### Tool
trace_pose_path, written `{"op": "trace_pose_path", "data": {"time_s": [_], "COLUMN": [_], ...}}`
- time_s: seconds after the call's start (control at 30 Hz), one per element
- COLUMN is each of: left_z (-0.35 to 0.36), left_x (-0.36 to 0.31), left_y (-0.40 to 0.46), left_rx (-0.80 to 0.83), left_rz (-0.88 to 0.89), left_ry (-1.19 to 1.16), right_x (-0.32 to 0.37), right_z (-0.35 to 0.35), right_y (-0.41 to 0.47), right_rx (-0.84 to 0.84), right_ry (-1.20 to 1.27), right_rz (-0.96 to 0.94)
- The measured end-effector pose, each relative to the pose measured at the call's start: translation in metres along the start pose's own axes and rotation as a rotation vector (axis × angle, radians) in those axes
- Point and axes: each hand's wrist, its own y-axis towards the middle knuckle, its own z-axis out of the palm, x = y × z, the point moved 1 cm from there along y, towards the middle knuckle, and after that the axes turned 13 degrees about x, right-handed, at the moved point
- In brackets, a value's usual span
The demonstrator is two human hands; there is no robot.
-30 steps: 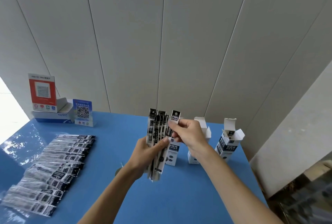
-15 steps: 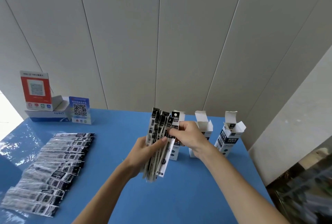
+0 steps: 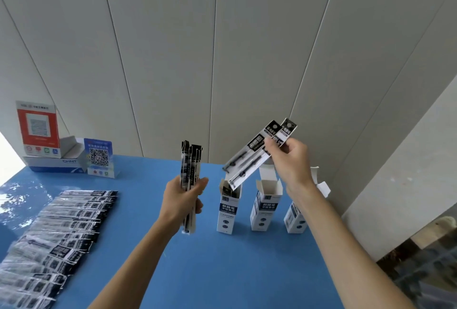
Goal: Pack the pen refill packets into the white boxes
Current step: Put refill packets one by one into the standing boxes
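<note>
My left hand (image 3: 184, 197) grips an upright bundle of pen refill packets (image 3: 191, 167) above the blue table (image 3: 222, 271). My right hand (image 3: 290, 160) pinches two refill packets (image 3: 249, 157) near their top ends. They tilt down to the left, with their lower tips at the open mouth of the leftmost white box (image 3: 228, 207), which has dark packets inside. A second open white box (image 3: 265, 206) stands to its right. A third white box (image 3: 295, 217) is partly hidden behind my right forearm.
A long row of refill packets (image 3: 57, 239) lies spread on the table's left side. At the back left stand a red QR sign (image 3: 38, 126), a blue QR sign (image 3: 99, 157) and a white-blue carton (image 3: 55, 162). A grey panelled wall runs behind.
My right hand has pulled two packets out of the bundle and carried them right and up, tilting them over the leftmost box. The left hand kept hold of the bundle.
</note>
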Motion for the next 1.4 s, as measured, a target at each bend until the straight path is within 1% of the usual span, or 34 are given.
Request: {"op": "trace_pose_path", "data": {"time_s": [0.1, 0.27, 0.37, 0.47, 0.67, 0.77, 0.83, 0.9, 0.97, 1.03, 1.07, 1.17, 1.23, 1.33, 1.4], "left_z": [0.010, 0.034, 0.041, 0.044, 0.049, 0.049, 0.049, 0.050, 0.051, 0.052, 0.053, 0.053, 0.052, 0.049, 0.044], "left_x": [0.004, 0.007, 0.012, 0.016, 0.020, 0.021, 0.022, 0.022, 0.022, 0.022, 0.022, 0.022, 0.022, 0.019, 0.015], "left_y": [0.008, 0.018, 0.021, 0.021, 0.018, 0.017, 0.017, 0.015, 0.014, 0.014, 0.013, 0.013, 0.012, 0.009, 0.006], "left_rx": [-0.016, -0.027, -0.058, -0.092, -0.118, -0.127, -0.134, -0.146, -0.153, -0.155, -0.156, -0.148, -0.144, -0.141, -0.107], "left_rz": [-0.020, -0.083, -0.113, -0.106, -0.107, -0.109, -0.109, -0.108, -0.104, -0.103, -0.105, -0.106, -0.108, -0.098, -0.080], "left_ry": [0.041, 0.110, 0.120, 0.110, 0.113, 0.084, 0.066, 0.051, 0.041, 0.035, 0.033, 0.023, 0.022, 0.012, -0.015], "right_x": [0.000, -0.012, -0.022, -0.031, -0.028, -0.026, -0.032, -0.043, -0.056, -0.066, -0.068, -0.070, -0.072, -0.073, -0.071], "right_z": [-0.004, 0.002, 0.005, 0.008, 0.022, 0.033, 0.038, 0.041, 0.040, 0.036, 0.034, 0.029, 0.028, 0.030, 0.032], "right_y": [0.009, 0.014, 0.015, 0.017, 0.023, 0.028, 0.026, 0.024, 0.021, 0.020, 0.019, 0.016, 0.013, 0.007, 0.003], "right_rx": [0.000, 0.053, 0.125, 0.193, 0.199, 0.240, 0.310, 0.416, 0.561, 0.629, 0.615, 0.516, 0.470, 0.476, 0.465], "right_ry": [-0.096, -0.204, -0.249, -0.275, -0.337, -0.389, -0.404, -0.460, -0.515, -0.516, -0.499, -0.454, -0.465, -0.493, -0.475], "right_rz": [-0.089, -0.133, -0.123, -0.098, -0.115, -0.132, -0.144, -0.136, -0.037, 0.053, 0.068, 0.026, 0.004, 0.000, -0.012]}}
